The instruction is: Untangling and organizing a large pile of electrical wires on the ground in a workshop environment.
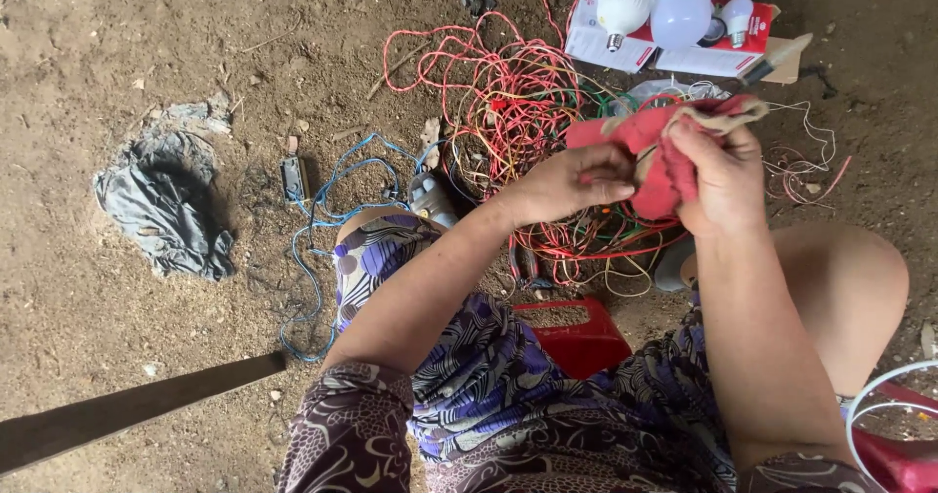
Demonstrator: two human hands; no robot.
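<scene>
At centre: red cloth [657,166], bunched, over a red wire tangle [508,102] on the dirt.
Right hand [723,175]: fingers clamped on the cloth's upper end, at 2 o'clock.
Left hand [562,182]: thumb and fingertips pinched on its near edge.
Step, as judged: working the cloth between both hands.
Next move needs: firm grip, wires kept clear.
At 12 o'clock: white bulbs [655,4] on a box.

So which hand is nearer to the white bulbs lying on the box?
Right. The right hand grips the red cloth just below the white bulbs on their box; the left hand holds the cloth's other side, farther left and lower.
</scene>
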